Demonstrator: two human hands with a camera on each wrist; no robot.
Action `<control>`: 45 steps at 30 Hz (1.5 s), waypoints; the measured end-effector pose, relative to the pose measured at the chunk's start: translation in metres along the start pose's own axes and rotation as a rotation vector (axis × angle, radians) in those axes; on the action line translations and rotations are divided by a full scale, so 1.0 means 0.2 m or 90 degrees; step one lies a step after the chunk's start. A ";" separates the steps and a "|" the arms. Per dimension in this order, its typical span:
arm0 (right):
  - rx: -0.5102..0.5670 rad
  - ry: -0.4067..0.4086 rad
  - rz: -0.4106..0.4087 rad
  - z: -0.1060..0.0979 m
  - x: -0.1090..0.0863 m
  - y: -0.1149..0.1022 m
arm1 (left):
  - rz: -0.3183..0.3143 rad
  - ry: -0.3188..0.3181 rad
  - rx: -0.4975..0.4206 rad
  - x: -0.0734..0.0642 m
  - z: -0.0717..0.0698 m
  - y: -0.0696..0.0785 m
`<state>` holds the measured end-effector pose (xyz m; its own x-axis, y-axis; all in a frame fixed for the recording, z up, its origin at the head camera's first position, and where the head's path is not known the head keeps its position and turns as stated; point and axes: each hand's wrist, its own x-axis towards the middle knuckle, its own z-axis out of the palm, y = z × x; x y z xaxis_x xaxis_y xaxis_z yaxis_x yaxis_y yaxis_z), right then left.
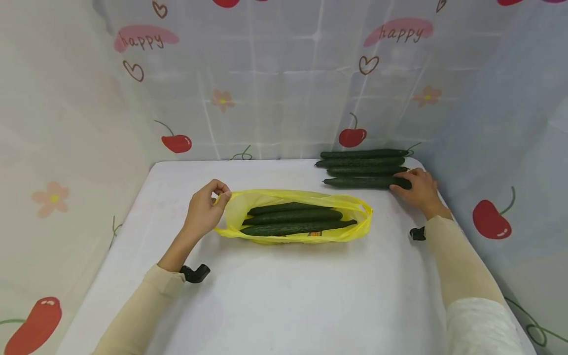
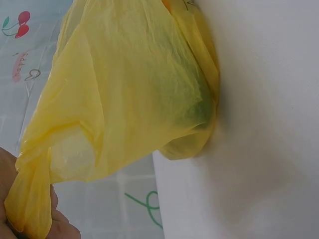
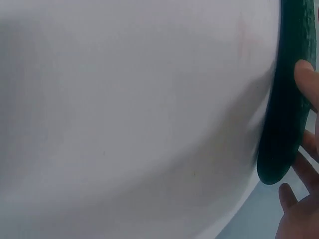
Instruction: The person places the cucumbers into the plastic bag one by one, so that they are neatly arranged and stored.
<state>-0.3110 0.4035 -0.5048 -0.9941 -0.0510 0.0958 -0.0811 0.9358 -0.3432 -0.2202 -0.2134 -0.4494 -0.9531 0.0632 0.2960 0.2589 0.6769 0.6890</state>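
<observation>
My left hand (image 1: 205, 207) pinches the left handle of a yellow plastic bag (image 1: 226, 231); in the left wrist view the bunched handle (image 2: 32, 201) sits between the fingers. The bag lies with its mouth spread upward, and three dark green cucumbers (image 1: 293, 216) lie lengthwise inside. At the back right, several more cucumbers (image 1: 364, 161) lie side by side in a row. My right hand (image 1: 419, 191) grips the nearest cucumber (image 1: 355, 183) of that row by its right end. In the right wrist view, thumb and fingers lie on either side of this cucumber (image 3: 284, 114).
A white table (image 1: 293, 296) carries everything. Around it hangs a printed curtain (image 1: 284, 74) with cherries, hearts and flowers, close behind the row of cucumbers. Black camera mounts (image 1: 195, 273) stick out from both wrists.
</observation>
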 end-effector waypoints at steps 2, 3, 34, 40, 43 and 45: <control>0.009 -0.007 -0.012 0.00 0.00 0.01 | -0.002 -0.003 -0.003 0.00 0.00 0.00; 0.016 -0.009 -0.019 0.00 0.00 0.01 | -0.002 -0.004 -0.005 -0.01 0.00 0.00; -0.043 -0.055 -0.047 -0.04 0.01 -0.01 | -0.005 0.025 -0.022 0.00 0.03 -0.02; -0.023 -0.049 -0.019 -0.02 -0.01 -0.03 | -0.002 0.017 -0.022 0.00 0.04 -0.02; -0.017 -0.051 -0.011 -0.02 -0.01 -0.03 | -0.001 0.016 -0.016 0.01 0.03 -0.01; -0.017 -0.051 -0.006 -0.02 -0.01 -0.04 | -0.001 0.016 -0.013 0.01 0.03 -0.01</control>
<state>-0.3084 0.3978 -0.4996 -0.9959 -0.0874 0.0231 -0.0902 0.9439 -0.3176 -0.2239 -0.2105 -0.4550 -0.9494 0.0438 0.3109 0.2607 0.6619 0.7028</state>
